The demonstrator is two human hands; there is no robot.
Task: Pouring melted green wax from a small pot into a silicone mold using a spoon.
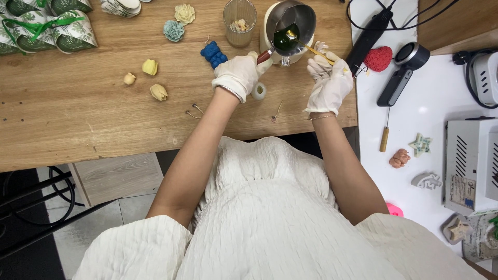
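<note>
On the far left of the wooden surface I see green leaf-print wrapped bundles. Next come three small yellow flower shapes, then a blue bear shape and a ribbed glass.

My left hand, in a white glove, is closed around the red-brown handle of a small metal pouring pot. The pot sits at the back of the surface, near the middle, with dark green liquid inside. I think the pot is stiff and a bit heavy, and the liquid could spill if it tips. The handle is the safe place to hold it, since the metal may be hot.

My right hand, also gloved, pinches a thin gold spoon with its fingers closed on the stem. The bowl of the spoon is over the liquid. The spoon looks light and easy to slip.

To the right lie a red heart shape and a star shape.
</note>
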